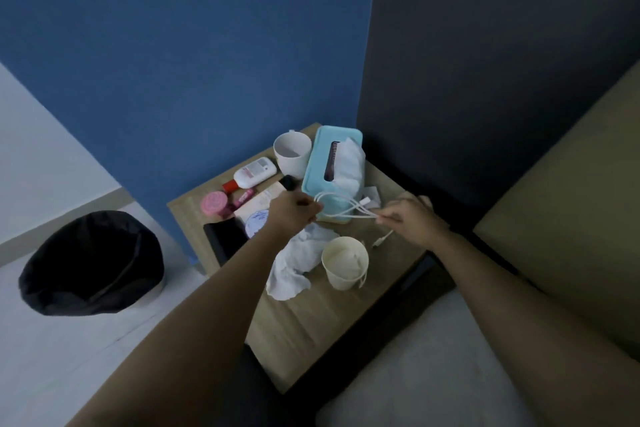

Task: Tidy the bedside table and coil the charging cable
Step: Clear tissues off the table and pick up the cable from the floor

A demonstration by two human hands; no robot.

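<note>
No label here is sharp enough for you to read, not even on the lotion bottle (255,171). Your left hand (293,215) is closed around one end of the looped charging cable (341,207); your right hand (412,218) pinches the other end. Both arms reach out over the bedside table (304,322), holding the cable just in front of the teal tissue box (320,163), with one plug dangling near the paper cup (344,262).

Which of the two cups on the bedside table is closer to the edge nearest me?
The cream paper cup, beside the crumpled tissue. The white mug stands at the far side, next to the teal tissue box.
</note>
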